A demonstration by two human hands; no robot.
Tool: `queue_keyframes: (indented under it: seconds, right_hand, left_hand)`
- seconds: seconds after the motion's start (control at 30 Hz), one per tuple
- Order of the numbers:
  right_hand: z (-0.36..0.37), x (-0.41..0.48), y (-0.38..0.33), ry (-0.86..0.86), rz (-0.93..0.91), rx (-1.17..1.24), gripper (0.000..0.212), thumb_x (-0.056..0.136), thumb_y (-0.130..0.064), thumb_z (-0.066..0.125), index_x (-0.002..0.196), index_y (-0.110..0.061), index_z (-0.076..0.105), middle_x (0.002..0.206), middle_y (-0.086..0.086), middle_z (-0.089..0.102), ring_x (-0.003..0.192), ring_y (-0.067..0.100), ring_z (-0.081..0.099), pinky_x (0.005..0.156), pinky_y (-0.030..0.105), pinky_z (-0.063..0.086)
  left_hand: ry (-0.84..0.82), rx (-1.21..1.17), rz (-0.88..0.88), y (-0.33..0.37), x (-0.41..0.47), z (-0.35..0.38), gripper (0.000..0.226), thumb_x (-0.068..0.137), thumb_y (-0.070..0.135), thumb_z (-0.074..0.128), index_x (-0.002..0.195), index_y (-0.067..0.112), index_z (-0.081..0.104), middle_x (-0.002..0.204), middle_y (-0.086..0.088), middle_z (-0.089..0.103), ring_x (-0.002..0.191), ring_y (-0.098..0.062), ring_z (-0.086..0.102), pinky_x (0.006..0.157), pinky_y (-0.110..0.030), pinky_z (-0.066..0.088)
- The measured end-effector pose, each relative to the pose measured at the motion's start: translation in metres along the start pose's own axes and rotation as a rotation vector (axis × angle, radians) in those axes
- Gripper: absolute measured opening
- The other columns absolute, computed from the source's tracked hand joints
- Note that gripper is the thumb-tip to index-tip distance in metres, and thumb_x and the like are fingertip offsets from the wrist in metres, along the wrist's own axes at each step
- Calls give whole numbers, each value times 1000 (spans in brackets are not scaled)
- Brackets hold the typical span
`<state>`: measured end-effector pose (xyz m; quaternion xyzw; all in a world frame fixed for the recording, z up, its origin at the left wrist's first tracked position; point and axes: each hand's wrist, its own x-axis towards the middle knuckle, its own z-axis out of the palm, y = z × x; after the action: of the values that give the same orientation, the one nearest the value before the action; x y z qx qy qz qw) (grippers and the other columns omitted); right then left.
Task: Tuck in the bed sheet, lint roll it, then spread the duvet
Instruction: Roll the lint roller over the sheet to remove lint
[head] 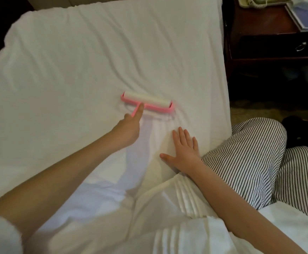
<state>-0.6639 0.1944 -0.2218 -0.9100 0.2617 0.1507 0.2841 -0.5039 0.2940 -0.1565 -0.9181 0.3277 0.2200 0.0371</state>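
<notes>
White bed sheet (94, 52) across the mattress, wrinkled w/ long creases fanning out toward the middle. Far left: bare left forearm reaching in from the bottom corner, white sleeve at the edge. Left hand (129, 129) closed round the pink handle of the lint roller (147, 103), index finger laid straight along the handle toward the crossbar; slightly blurred. Roller head lying flat on the sheet near mid-bed, white roll in a pink frame, cloth bunched just below it. Right of that, right hand (184, 151) flat on the sheet, palm down, fingers spread, thumb out to the left, gripping nothing. Folded white duvet (177, 217) w/ ribbed stitching bunched at bottom centre. Striped trouser leg (250, 162) on the bed's right edge. Dark wooden nightstand (268, 33) at top right, beside the bed; items on top too cropped to tell.
</notes>
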Motion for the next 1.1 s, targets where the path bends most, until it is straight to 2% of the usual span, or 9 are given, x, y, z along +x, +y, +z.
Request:
queue_keyframes:
  seconds: [0.13,0.33,0.4,0.5,0.67,0.8,0.93,1.03,1.1]
  right_hand:
    - [1,0,1,2,-12,32,89,91,-56,42,150,-14,-10,156,3,-21,143,18,-21,114,37,-13]
    - [-2,-2,4,-5,0,34,93,89,-57,46,149,-13,-10,156,3,-21,143,19,-20,115,38,-10]
    - [-3,-4,4,-10,10,40,95,88,-58,47,149,-13,-11,156,4,-21,143,20,-20,115,39,-10]
    - [-2,-4,4,-5,23,52,95,89,-56,48,149,-12,-11,156,4,-22,143,21,-22,115,39,-11]
    - [-1,-1,3,6,35,74,95,89,-55,49,149,-12,-11,156,4,-22,142,21,-22,114,40,-13]
    - [-1,-1,6,7,53,77,95,89,-56,48,149,-12,-11,156,4,-22,142,21,-22,114,41,-13]
    - [0,0,7,-1,73,75,97,88,-57,48,149,-13,-13,155,4,-23,142,22,-23,114,41,-13]
    - [0,0,6,3,71,85,99,87,-57,50,149,-12,-13,155,4,-23,142,22,-23,114,40,-13]
    - [0,0,4,3,74,87,99,87,-56,51,149,-12,-12,156,4,-23,142,22,-23,114,41,-13]
  left_hand:
    - [34,-33,29,20,19,-3,71,99,8,31,148,33,-14,110,-18,40,55,-19,38,46,-28,24]
    - [-142,233,-34,-12,-102,15,78,94,3,31,139,24,-29,90,-9,42,53,-13,27,50,-26,24]
    - [-225,298,-30,-18,-116,15,75,94,4,30,145,27,-21,98,-8,45,54,-10,26,49,-23,25]
    - [-167,177,-55,-4,-83,6,74,95,4,32,148,27,-16,92,-11,38,55,-15,30,56,-27,29]
    - [1,-47,3,31,15,-16,73,95,4,28,148,31,-13,129,-25,38,86,-30,49,68,-32,34]
    - [-59,-40,-6,39,13,-31,75,93,2,30,149,31,-11,132,-21,39,72,-21,49,58,-30,38]
    - [-196,53,-27,13,-63,-16,73,95,6,31,148,30,-13,124,-21,46,90,-30,54,68,-27,36]
    - [-253,108,-56,5,-96,-4,76,94,4,30,147,31,-17,92,-6,39,67,-18,43,56,-24,29]
    - [-201,122,-46,10,-84,-4,76,94,3,31,147,29,-17,94,-10,40,66,-20,41,59,-27,30]
